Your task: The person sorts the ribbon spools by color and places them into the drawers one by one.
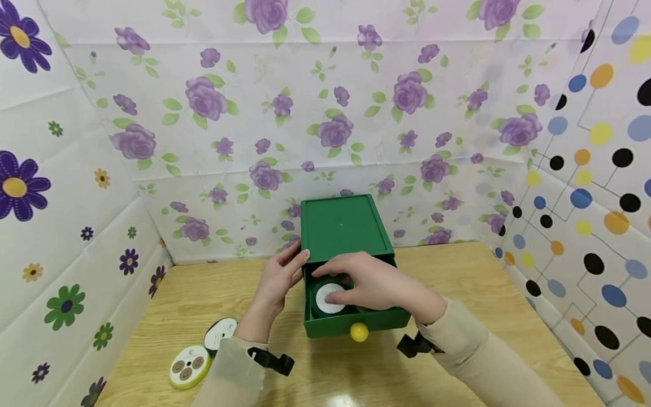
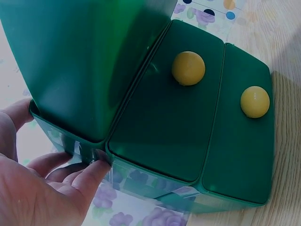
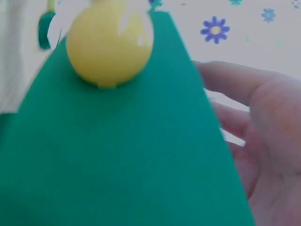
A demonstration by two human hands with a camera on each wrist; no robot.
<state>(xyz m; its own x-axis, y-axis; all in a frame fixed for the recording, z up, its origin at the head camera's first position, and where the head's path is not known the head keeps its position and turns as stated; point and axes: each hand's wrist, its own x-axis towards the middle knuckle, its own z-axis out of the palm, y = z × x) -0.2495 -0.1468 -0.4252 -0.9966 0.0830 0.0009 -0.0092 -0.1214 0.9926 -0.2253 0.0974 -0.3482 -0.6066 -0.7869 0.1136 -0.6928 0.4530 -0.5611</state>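
A green drawer cabinet (image 1: 343, 226) stands on the table with its top drawer pulled out. My left hand (image 1: 278, 280) touches the cabinet's left side near the front corner; in the left wrist view its fingertips (image 2: 99, 160) rest against the side wall. Over the open drawer (image 1: 325, 328) reaches my right hand (image 1: 368, 280), its thumb across the white face of a round, dark-rimmed spool (image 1: 325, 294) inside. Index finger and thumb are spread apart. The drawer front (image 3: 122, 150) hides part of the right hand (image 3: 263, 127) in the right wrist view.
Two ribbon spools lie left of my left forearm, one yellow-edged (image 1: 189, 367) and one dark-edged (image 1: 218, 334). A yellow knob (image 1: 359, 332) sticks out from the open drawer. Two lower drawers are closed, with their own knobs (image 2: 188, 68). Patterned cloth walls (image 1: 254, 113) surround the table.
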